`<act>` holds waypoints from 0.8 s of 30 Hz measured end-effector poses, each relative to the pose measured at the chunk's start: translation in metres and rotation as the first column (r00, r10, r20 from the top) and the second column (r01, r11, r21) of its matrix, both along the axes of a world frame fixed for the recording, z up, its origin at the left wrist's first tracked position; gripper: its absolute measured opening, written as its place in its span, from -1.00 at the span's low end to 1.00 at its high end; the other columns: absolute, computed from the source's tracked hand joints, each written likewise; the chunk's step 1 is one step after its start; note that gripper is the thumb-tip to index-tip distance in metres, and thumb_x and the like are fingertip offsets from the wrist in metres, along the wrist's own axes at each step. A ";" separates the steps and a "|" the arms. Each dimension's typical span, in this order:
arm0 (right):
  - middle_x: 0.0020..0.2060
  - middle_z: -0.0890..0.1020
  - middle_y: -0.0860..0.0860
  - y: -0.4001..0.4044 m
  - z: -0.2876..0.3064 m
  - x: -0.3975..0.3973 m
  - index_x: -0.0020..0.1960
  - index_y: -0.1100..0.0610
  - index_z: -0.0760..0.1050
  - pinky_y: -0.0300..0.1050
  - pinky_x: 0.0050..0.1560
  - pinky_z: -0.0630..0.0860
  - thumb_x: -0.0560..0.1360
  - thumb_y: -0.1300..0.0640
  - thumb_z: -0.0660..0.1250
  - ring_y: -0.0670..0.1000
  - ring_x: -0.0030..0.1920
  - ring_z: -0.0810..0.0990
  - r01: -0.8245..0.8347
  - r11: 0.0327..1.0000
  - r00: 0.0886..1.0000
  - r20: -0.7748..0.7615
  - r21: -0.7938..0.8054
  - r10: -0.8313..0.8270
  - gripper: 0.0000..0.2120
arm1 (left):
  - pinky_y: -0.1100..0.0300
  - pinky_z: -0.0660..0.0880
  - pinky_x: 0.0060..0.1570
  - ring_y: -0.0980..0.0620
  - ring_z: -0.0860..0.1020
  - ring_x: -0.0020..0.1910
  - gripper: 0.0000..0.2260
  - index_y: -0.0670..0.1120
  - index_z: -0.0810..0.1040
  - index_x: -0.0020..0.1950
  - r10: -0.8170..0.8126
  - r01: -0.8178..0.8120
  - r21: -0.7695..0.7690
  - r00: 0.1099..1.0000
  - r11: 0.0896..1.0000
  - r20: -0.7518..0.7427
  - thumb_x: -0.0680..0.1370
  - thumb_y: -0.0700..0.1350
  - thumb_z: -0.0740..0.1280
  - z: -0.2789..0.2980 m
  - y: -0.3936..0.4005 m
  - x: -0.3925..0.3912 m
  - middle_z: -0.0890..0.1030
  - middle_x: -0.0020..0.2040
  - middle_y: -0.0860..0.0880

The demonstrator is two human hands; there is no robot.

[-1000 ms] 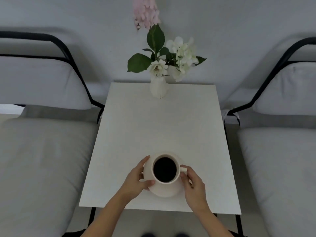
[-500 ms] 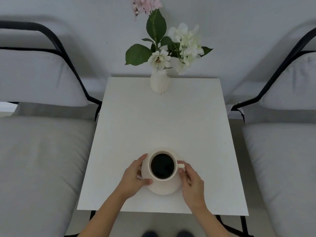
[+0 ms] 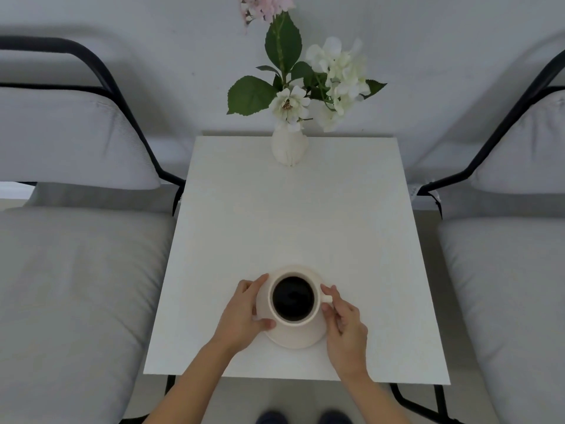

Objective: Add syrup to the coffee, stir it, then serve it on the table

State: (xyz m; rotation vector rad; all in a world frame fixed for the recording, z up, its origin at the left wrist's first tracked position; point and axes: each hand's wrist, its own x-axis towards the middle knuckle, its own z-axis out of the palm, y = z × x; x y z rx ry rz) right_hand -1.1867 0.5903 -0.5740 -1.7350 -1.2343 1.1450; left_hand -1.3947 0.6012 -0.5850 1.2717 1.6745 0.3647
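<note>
A cream cup (image 3: 293,318) full of dark coffee stands on a cream saucer (image 3: 298,338), which rests on the near half of the white table (image 3: 290,221). My left hand (image 3: 243,316) grips the saucer's left rim, thumb on top and fingers curled at the edge. My right hand (image 3: 344,325) holds the right rim by the cup's handle, which points right. No syrup or spoon is in view.
A white vase (image 3: 289,148) of white and pink flowers stands at the table's far edge by the wall. Grey cushioned chairs with black frames flank the table, one on the left (image 3: 70,270) and one on the right (image 3: 504,270). My shoes show below the near edge.
The cup and saucer have shifted a little farther onto the table with both hands still on the saucer. My head has moved closer and slightly up.
</note>
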 end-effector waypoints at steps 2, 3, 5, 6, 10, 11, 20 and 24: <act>0.08 0.56 -0.13 0.000 0.000 0.001 0.06 -0.69 0.32 -0.58 0.20 0.31 0.59 0.21 0.26 -0.20 0.16 0.56 0.008 1.000 1.000 -0.004 -0.001 -0.008 -0.32 | 0.26 0.47 0.14 0.03 0.51 0.16 -0.18 0.11 0.23 0.57 -0.017 0.017 0.007 0.999 1.000 -0.031 0.41 -0.14 0.56 0.001 0.000 0.001 0.37 0.28 0.08; 0.06 0.56 -0.16 0.000 -0.001 0.001 0.06 -0.68 0.33 -0.59 0.19 0.31 0.59 0.22 0.27 -0.14 0.18 0.56 0.011 1.000 1.000 -0.007 0.007 -0.011 -0.32 | 0.22 0.49 0.15 0.03 0.52 0.16 -0.18 0.11 0.23 0.57 -0.025 0.025 0.008 0.999 1.000 -0.046 0.41 -0.13 0.56 0.002 0.001 0.001 0.37 0.28 0.09; 0.04 0.56 -0.21 -0.001 -0.001 0.003 0.06 -0.67 0.34 -0.58 0.18 0.33 0.58 0.24 0.27 -0.06 0.18 0.57 0.001 1.000 1.000 0.001 0.016 -0.001 -0.31 | 0.15 0.52 0.17 0.04 0.54 0.13 -0.18 0.14 0.22 0.57 -0.042 0.042 0.008 0.996 0.999 -0.079 0.41 -0.10 0.56 0.004 0.000 0.003 0.38 0.28 0.11; 0.04 0.56 -0.21 -0.001 -0.001 0.004 0.06 -0.67 0.34 -0.58 0.18 0.33 0.58 0.25 0.28 -0.03 0.18 0.58 -0.009 1.000 1.000 0.011 0.016 0.009 -0.30 | 0.13 0.52 0.17 0.04 0.54 0.13 -0.18 0.15 0.22 0.57 -0.048 0.049 0.008 0.994 0.999 -0.098 0.41 -0.09 0.56 0.005 0.000 0.004 0.38 0.28 0.12; 0.05 0.53 -0.22 0.000 0.001 0.007 0.09 -0.51 0.45 -0.44 0.27 0.38 0.58 0.21 0.28 -0.04 0.20 0.56 -0.037 0.999 0.999 0.010 -0.001 0.037 -0.47 | 0.17 0.50 0.17 0.03 0.51 0.16 -0.17 0.14 0.19 0.58 -0.055 0.058 0.014 0.985 0.998 -0.162 0.42 -0.05 0.55 0.007 -0.001 0.008 0.36 0.30 0.10; 0.05 0.53 -0.20 0.000 0.002 0.008 0.12 -0.47 0.44 -0.32 0.31 0.41 0.59 0.20 0.27 -0.07 0.19 0.56 -0.038 0.999 0.999 0.011 -0.003 0.038 -0.50 | 0.17 0.49 0.17 0.03 0.51 0.17 -0.17 0.14 0.18 0.59 -0.052 0.055 0.012 0.985 0.998 -0.162 0.42 -0.05 0.54 0.007 -0.002 0.008 0.36 0.30 0.09; 0.16 0.60 0.00 0.000 0.001 0.014 0.22 -0.33 0.44 -0.26 0.35 0.40 0.59 0.17 0.28 -0.09 0.23 0.56 -0.069 0.994 0.998 -0.020 -0.081 0.068 -0.60 | 0.14 0.47 0.25 -0.01 0.46 0.23 -0.13 0.08 0.05 0.63 -0.064 0.062 -0.019 0.991 0.998 -0.119 0.47 -0.09 0.51 0.009 -0.006 0.009 0.30 0.36 0.01; 0.23 0.61 0.04 -0.008 0.011 0.028 0.27 -0.18 0.46 -0.34 0.24 0.47 0.57 0.28 0.29 -0.05 0.19 0.58 -0.052 0.995 0.998 0.017 -0.087 0.053 -0.58 | 0.39 0.41 0.09 0.10 0.44 0.07 -0.20 0.03 0.06 0.63 0.016 -0.012 0.039 0.996 0.999 -0.092 0.52 -0.23 0.43 0.014 -0.010 0.002 0.31 0.28 0.03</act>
